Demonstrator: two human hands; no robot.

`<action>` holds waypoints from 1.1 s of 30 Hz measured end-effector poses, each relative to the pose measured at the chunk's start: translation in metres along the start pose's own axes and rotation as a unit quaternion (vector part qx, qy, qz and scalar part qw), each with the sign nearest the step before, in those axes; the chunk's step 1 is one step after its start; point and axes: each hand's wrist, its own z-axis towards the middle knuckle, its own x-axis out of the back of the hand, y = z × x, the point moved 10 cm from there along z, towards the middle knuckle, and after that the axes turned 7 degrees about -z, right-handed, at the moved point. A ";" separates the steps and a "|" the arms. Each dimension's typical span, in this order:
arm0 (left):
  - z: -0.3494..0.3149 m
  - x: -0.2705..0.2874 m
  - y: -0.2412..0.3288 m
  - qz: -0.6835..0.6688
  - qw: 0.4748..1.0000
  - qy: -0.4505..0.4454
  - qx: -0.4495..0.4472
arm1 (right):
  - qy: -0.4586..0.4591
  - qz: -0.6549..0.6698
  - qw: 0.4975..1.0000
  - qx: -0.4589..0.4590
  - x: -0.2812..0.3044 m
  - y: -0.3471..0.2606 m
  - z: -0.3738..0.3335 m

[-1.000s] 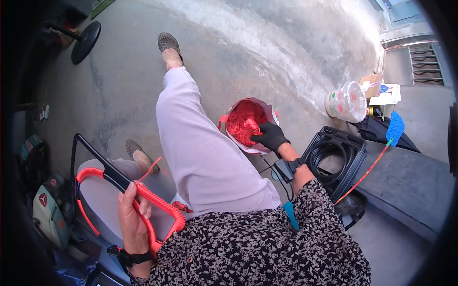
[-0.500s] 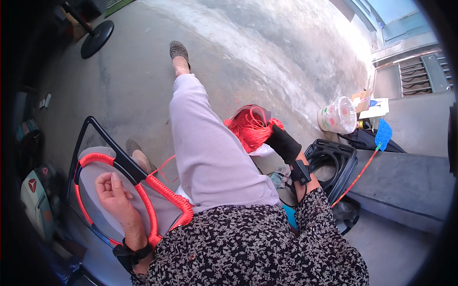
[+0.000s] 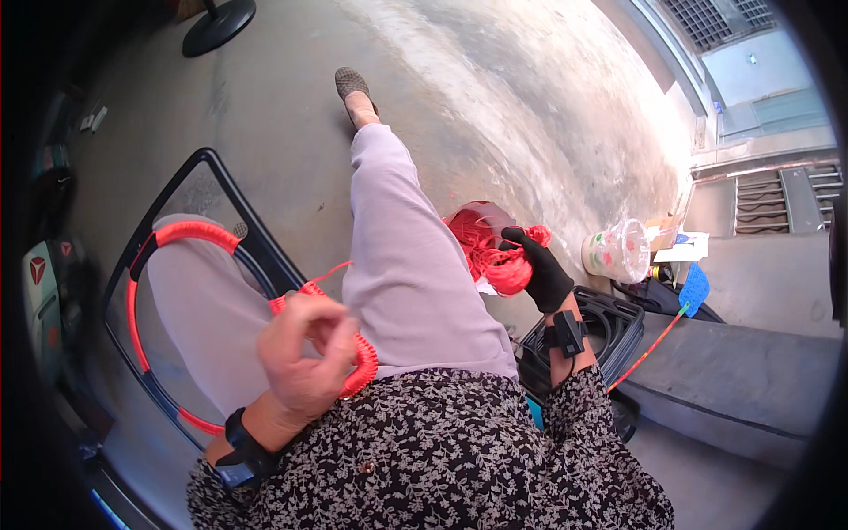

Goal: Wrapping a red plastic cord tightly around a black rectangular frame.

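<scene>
A black tubular frame with an inner loop leans across my left thigh. Bright red cord wrapping covers several stretches of the loop, tightly coiled near my lap. Over that coiled part hovers my bare left hand, blurred, its fingers loosely curled and a gap between thumb and forefinger. Nothing shows in it. Beyond my right thigh, my black-gloved right hand closes around a bundle of red cord. A dark red, rounded thing sits behind the bundle. One thin strand runs from my right thigh to the coiled part.
To the right, more black frames lie stacked beside a grey ledge. A blue fly swatter leans there. A patterned clear plastic bucket stands farther off, near cardboard and papers. A round black stand base is at the far left.
My left hand has moved right, from inside the loop to over the coiled part. My right hand has turned, its gloved fingers now showing around the cord. The view has shifted.
</scene>
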 end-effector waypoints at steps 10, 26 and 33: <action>-0.001 -0.055 -0.019 -0.050 0.987 -0.153 0.026 | -0.034 -0.032 0.999 0.004 -0.047 -0.032 -0.017; 0.002 -0.070 -0.001 0.063 0.979 -0.179 -0.079 | -0.090 -0.298 0.945 0.100 -0.239 -0.053 -0.056; 0.008 -0.072 -0.006 0.037 0.979 -0.190 -0.069 | -0.144 -0.259 0.953 0.062 -0.207 -0.052 -0.048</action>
